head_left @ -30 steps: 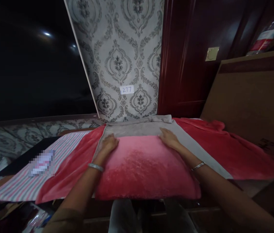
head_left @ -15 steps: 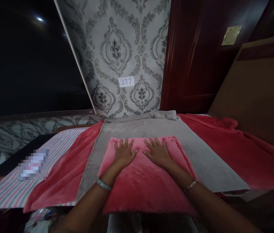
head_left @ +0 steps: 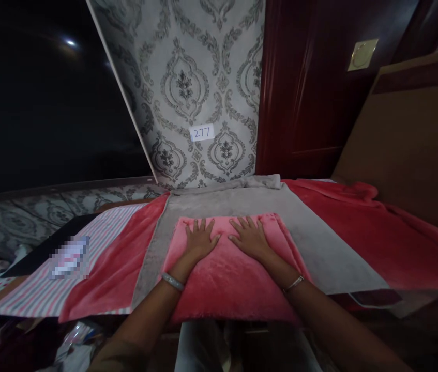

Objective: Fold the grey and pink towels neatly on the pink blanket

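A folded pink-red plush cloth lies on a grey plush cloth, its near end reaching the front edge of the surface. My left hand rests flat on its far left part, fingers spread. To the right, my right hand lies flat on the same folded cloth, fingers also apart. Neither hand grips anything. Beneath the grey cloth, a larger red plush cloth shows out on both sides.
A striped cloth lies at left with a blurred-out item on it. Behind stand a dark screen, a patterned wall with a paper tag, and a dark red wooden panel. A large cardboard sheet leans at right.
The camera view has shifted slightly. Both hands stay flat on the folded cloth in about the same place, and the cloths look unchanged.
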The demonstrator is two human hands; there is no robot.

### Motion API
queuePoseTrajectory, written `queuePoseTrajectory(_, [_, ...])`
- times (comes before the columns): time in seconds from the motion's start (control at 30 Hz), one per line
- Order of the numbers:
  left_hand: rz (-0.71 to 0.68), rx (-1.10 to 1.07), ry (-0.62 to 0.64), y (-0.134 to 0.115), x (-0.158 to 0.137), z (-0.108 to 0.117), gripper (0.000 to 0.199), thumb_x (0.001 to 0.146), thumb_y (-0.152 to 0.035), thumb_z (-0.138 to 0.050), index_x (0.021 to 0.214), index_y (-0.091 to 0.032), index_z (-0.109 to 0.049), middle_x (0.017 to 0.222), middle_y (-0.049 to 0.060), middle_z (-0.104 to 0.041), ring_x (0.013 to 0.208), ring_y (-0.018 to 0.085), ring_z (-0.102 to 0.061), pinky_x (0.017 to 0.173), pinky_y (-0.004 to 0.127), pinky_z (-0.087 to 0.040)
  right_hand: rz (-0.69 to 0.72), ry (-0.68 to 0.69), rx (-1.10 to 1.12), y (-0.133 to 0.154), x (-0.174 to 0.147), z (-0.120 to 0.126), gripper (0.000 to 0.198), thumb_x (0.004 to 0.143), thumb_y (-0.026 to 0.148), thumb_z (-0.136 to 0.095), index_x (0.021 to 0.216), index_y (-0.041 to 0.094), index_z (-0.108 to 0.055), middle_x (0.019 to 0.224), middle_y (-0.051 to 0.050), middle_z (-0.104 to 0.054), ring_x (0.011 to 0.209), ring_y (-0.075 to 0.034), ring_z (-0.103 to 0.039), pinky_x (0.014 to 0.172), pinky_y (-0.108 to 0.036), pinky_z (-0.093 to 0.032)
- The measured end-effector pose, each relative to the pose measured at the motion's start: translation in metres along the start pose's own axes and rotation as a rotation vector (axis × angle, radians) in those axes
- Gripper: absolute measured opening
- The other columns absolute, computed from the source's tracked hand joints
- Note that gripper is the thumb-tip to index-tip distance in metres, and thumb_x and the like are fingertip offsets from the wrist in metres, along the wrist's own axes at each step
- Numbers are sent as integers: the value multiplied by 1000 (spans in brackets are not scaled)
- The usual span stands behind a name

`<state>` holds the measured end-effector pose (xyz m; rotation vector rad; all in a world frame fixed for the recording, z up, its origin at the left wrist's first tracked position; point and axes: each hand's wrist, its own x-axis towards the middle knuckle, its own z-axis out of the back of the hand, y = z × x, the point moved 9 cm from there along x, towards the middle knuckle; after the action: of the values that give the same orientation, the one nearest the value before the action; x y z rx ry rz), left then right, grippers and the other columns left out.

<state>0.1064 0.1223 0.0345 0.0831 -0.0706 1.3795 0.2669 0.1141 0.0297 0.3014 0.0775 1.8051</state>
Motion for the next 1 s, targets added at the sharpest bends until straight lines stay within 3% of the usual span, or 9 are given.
queuePoseTrajectory(0.2, [-22,-156,148,-1,-15,25,70,96,-56,-40,158,-26,-29,166,14,-19,153,38,-16,118,65,-18,44,43,13,9,-23,23,64,99,54,-40,157,27,-36,165,-11,-23,152,-36,-16,118,-63,-14])
queuePoseTrajectory(0.33, [-125,-203,40,-2,-58,47,67,96,-59,-40,157,-32,-33,167,9,-18,154,37,-13,120,64,-13,107,5,24,3,-70,33,66,97,59,-42,157,32,-35,166,-9,-22,152,-38,-15,117,-63,-18])
queuePoseTrajectory(0.5, [-87,-119,51,5,-97,21,68,94,-62,-43,155,-33,-36,166,8,-25,153,42,-12,119,69,-10,66,-47,-38,-20,-101,18,66,94,65,-45,152,33,-44,162,-10,-32,150,-40,-20,117,-64,-17])
queuePoseTrajectory(0.67, [-78,-85,14,3,-100,2,67,94,-59,-46,155,-33,-35,166,9,-25,152,43,-12,116,72,-14,69,-113,-48,-21,-102,6,64,94,64,-45,150,33,-48,160,-10,-36,148,-41,-25,115,-66,-19])
queuePoseTrajectory(1.0, [-108,-106,-43,5,-103,-1,67,94,-59,-48,154,-35,-37,166,7,-26,152,43,-15,117,72,-15,103,-194,-59,-23,-109,0,61,95,62,-44,149,34,-48,160,-6,-37,146,-38,-31,117,-63,-23])
